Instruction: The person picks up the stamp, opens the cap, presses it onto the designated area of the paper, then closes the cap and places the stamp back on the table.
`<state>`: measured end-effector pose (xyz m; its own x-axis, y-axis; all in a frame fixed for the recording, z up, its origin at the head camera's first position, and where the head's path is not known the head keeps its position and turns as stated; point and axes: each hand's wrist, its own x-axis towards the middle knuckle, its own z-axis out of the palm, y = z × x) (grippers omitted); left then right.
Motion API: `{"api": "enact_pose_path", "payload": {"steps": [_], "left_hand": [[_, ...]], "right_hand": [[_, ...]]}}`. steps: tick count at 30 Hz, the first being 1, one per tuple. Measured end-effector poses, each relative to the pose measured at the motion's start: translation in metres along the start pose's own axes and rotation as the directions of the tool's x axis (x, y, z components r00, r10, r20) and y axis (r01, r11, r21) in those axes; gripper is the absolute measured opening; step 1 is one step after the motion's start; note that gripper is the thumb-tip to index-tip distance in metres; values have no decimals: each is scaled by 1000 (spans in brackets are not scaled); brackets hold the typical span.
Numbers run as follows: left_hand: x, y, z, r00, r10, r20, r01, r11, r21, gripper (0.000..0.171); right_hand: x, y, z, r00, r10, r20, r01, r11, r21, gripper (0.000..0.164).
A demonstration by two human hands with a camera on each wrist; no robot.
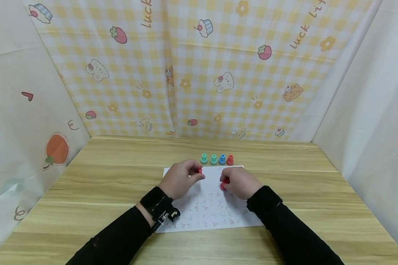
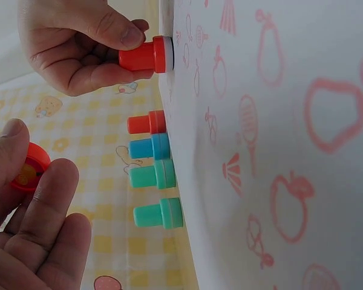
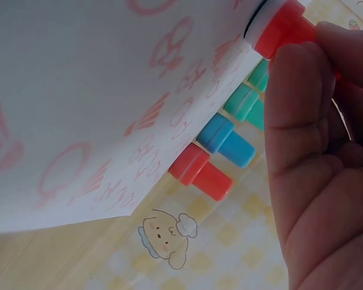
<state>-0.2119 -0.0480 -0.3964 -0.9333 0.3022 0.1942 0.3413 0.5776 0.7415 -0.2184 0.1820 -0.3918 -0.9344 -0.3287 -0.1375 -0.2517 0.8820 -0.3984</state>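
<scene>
My right hand (image 1: 243, 183) pinches a red stamp (image 1: 223, 186) by its handle, stamping end down at the upper part of the white paper (image 1: 194, 225). In the left wrist view the stamp's dark-edged face is at the paper; whether it touches I cannot tell. My left hand (image 1: 178, 180), raised left of the stamp, holds a small round red cap (image 2: 31, 168) between thumb and fingers, a yellow patch showing on it. Rows of small red prints, such as pears and shuttlecock shapes, cover the lower part of the paper.
Behind the paper's far edge stand two green stamps (image 1: 203, 159), a blue stamp (image 1: 222, 159) and another red stamp (image 1: 230, 160) in a row. The wooden table (image 1: 119, 176) meets a yellow checked cloth (image 1: 192, 95) at the back and white cloths at both sides.
</scene>
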Motion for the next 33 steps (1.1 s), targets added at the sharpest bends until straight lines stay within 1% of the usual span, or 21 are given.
{"api": "enact_pose_path", "payload": {"steps": [12,22,33], "left_hand": [[0,-1,1,1000,5,-6,-5,1000,-3,13],[1,-2,2,1000,14,-6,-14,1000,11,14],[0,0,2,1000,2,-5,-2,1000,3,13]], "right_hand": [[1,-1,2,1000,17,-2,-17,1000,-10,9],[2,-5,2,1000,2,-3,-2,999,-49,7],[0,-7,2,1000,-15,-21,14,997,-69,6]]}}
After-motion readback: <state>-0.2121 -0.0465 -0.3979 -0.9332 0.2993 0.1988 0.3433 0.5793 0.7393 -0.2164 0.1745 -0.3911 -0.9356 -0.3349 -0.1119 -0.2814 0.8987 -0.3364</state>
